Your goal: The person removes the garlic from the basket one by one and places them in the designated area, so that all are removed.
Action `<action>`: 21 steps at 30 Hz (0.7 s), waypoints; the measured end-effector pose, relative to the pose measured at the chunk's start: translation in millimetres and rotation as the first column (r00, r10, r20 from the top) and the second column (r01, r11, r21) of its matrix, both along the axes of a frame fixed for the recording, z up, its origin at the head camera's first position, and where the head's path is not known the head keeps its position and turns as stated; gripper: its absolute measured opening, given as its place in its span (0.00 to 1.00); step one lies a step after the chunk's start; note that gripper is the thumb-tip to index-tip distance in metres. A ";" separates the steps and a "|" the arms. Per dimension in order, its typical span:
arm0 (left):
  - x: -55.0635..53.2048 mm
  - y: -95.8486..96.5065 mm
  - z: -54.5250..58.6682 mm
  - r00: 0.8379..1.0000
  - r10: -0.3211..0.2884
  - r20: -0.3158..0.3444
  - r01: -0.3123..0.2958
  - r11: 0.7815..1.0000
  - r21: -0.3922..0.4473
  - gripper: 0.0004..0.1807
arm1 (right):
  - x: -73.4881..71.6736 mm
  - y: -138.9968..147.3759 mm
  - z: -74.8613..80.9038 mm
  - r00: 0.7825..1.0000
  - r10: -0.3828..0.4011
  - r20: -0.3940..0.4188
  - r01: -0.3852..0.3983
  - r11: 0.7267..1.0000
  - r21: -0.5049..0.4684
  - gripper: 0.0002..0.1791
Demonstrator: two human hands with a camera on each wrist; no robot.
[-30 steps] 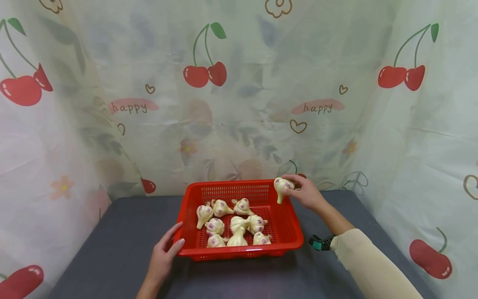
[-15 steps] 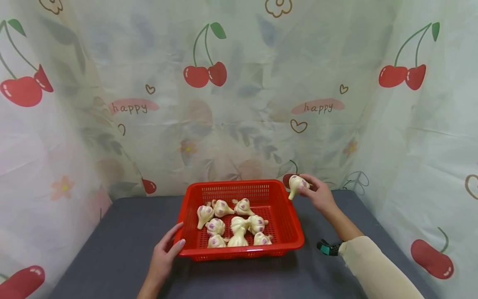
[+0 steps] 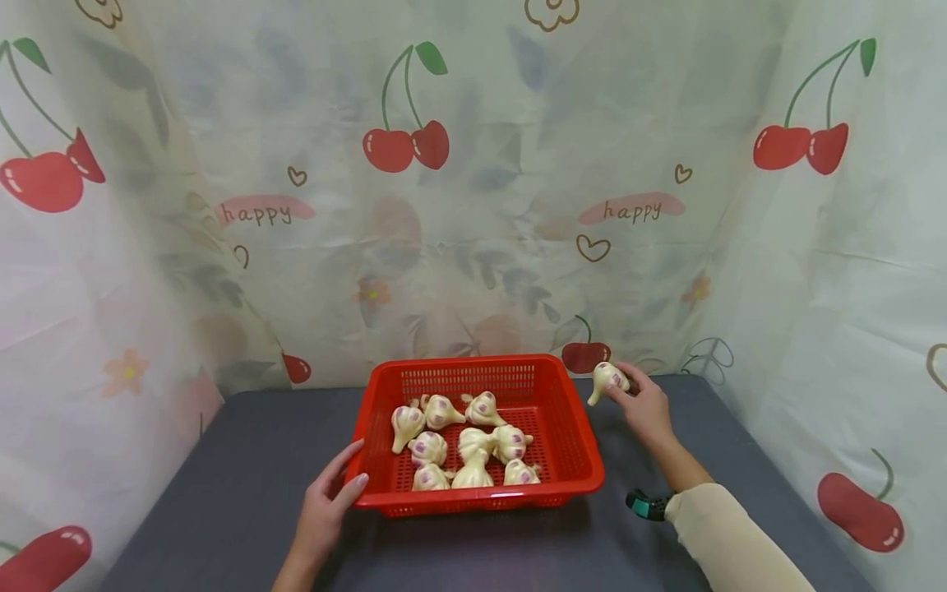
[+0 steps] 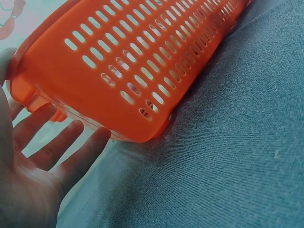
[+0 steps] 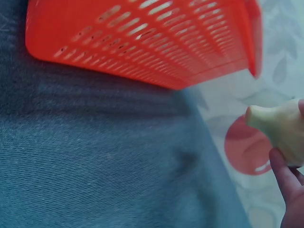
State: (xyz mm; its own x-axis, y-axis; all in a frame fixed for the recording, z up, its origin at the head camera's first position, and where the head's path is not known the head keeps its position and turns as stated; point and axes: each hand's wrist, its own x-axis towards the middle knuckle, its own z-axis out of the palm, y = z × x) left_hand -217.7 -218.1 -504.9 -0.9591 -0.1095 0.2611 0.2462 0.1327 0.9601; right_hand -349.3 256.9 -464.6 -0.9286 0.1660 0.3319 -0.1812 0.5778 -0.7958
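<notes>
In the head view my right hand point(image 3: 645, 409) holds a garlic bulb point(image 3: 608, 378) between thumb and fingers, just right of the basket's back right corner. The bulb's stem points down and left; the right wrist view shows the bulb point(image 5: 280, 126) apart from the basket wall, with part of it cut off by the frame edge. A red plastic basket point(image 3: 488, 496) stands on the table with several garlic bulbs inside. My left hand point(image 3: 323, 503) grips its left rim near the front corner. The left wrist view shows the fingers point(image 4: 71, 142) spread under the rim, against the outer wall.
The dark grey table top point(image 3: 251, 469) runs up to a curtain point(image 3: 473, 271) printed with cherries, which hangs behind and on both sides. A black and teal wrist strap point(image 3: 647, 505) sits by the right cuff point(image 3: 710, 518).
My right hand has carried the garlic bulb rightward from over the basket's right rim, then lowered it beside the basket. The left hand and the bulbs in the basket have stayed in place.
</notes>
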 end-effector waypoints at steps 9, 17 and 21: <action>0.5 0.4 1.4 1.000 -0.007 0.003 0.007 1.000 0.017 0.26 | -12.2 6.9 -27.4 0.996 -0.037 0.076 0.034 0.999 0.040 0.29; 0.8 -0.2 2.4 1.000 -0.008 0.005 0.008 1.000 0.012 0.26 | -25.6 12.5 -41.7 0.988 -0.078 0.135 0.067 0.994 0.082 0.30; 1.7 -0.4 2.5 1.000 -0.007 0.013 0.007 1.000 0.013 0.26 | -28.9 12.8 -47.3 0.982 -0.092 0.163 0.079 0.994 0.080 0.31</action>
State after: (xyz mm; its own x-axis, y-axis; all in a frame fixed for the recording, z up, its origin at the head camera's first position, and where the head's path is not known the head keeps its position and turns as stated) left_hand -216.0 -218.5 -502.4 -0.9631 -0.1064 0.2472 0.2345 0.1185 0.9649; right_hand -378.2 269.7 -511.8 -0.9552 0.2283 0.1883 0.0027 0.6430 -0.7659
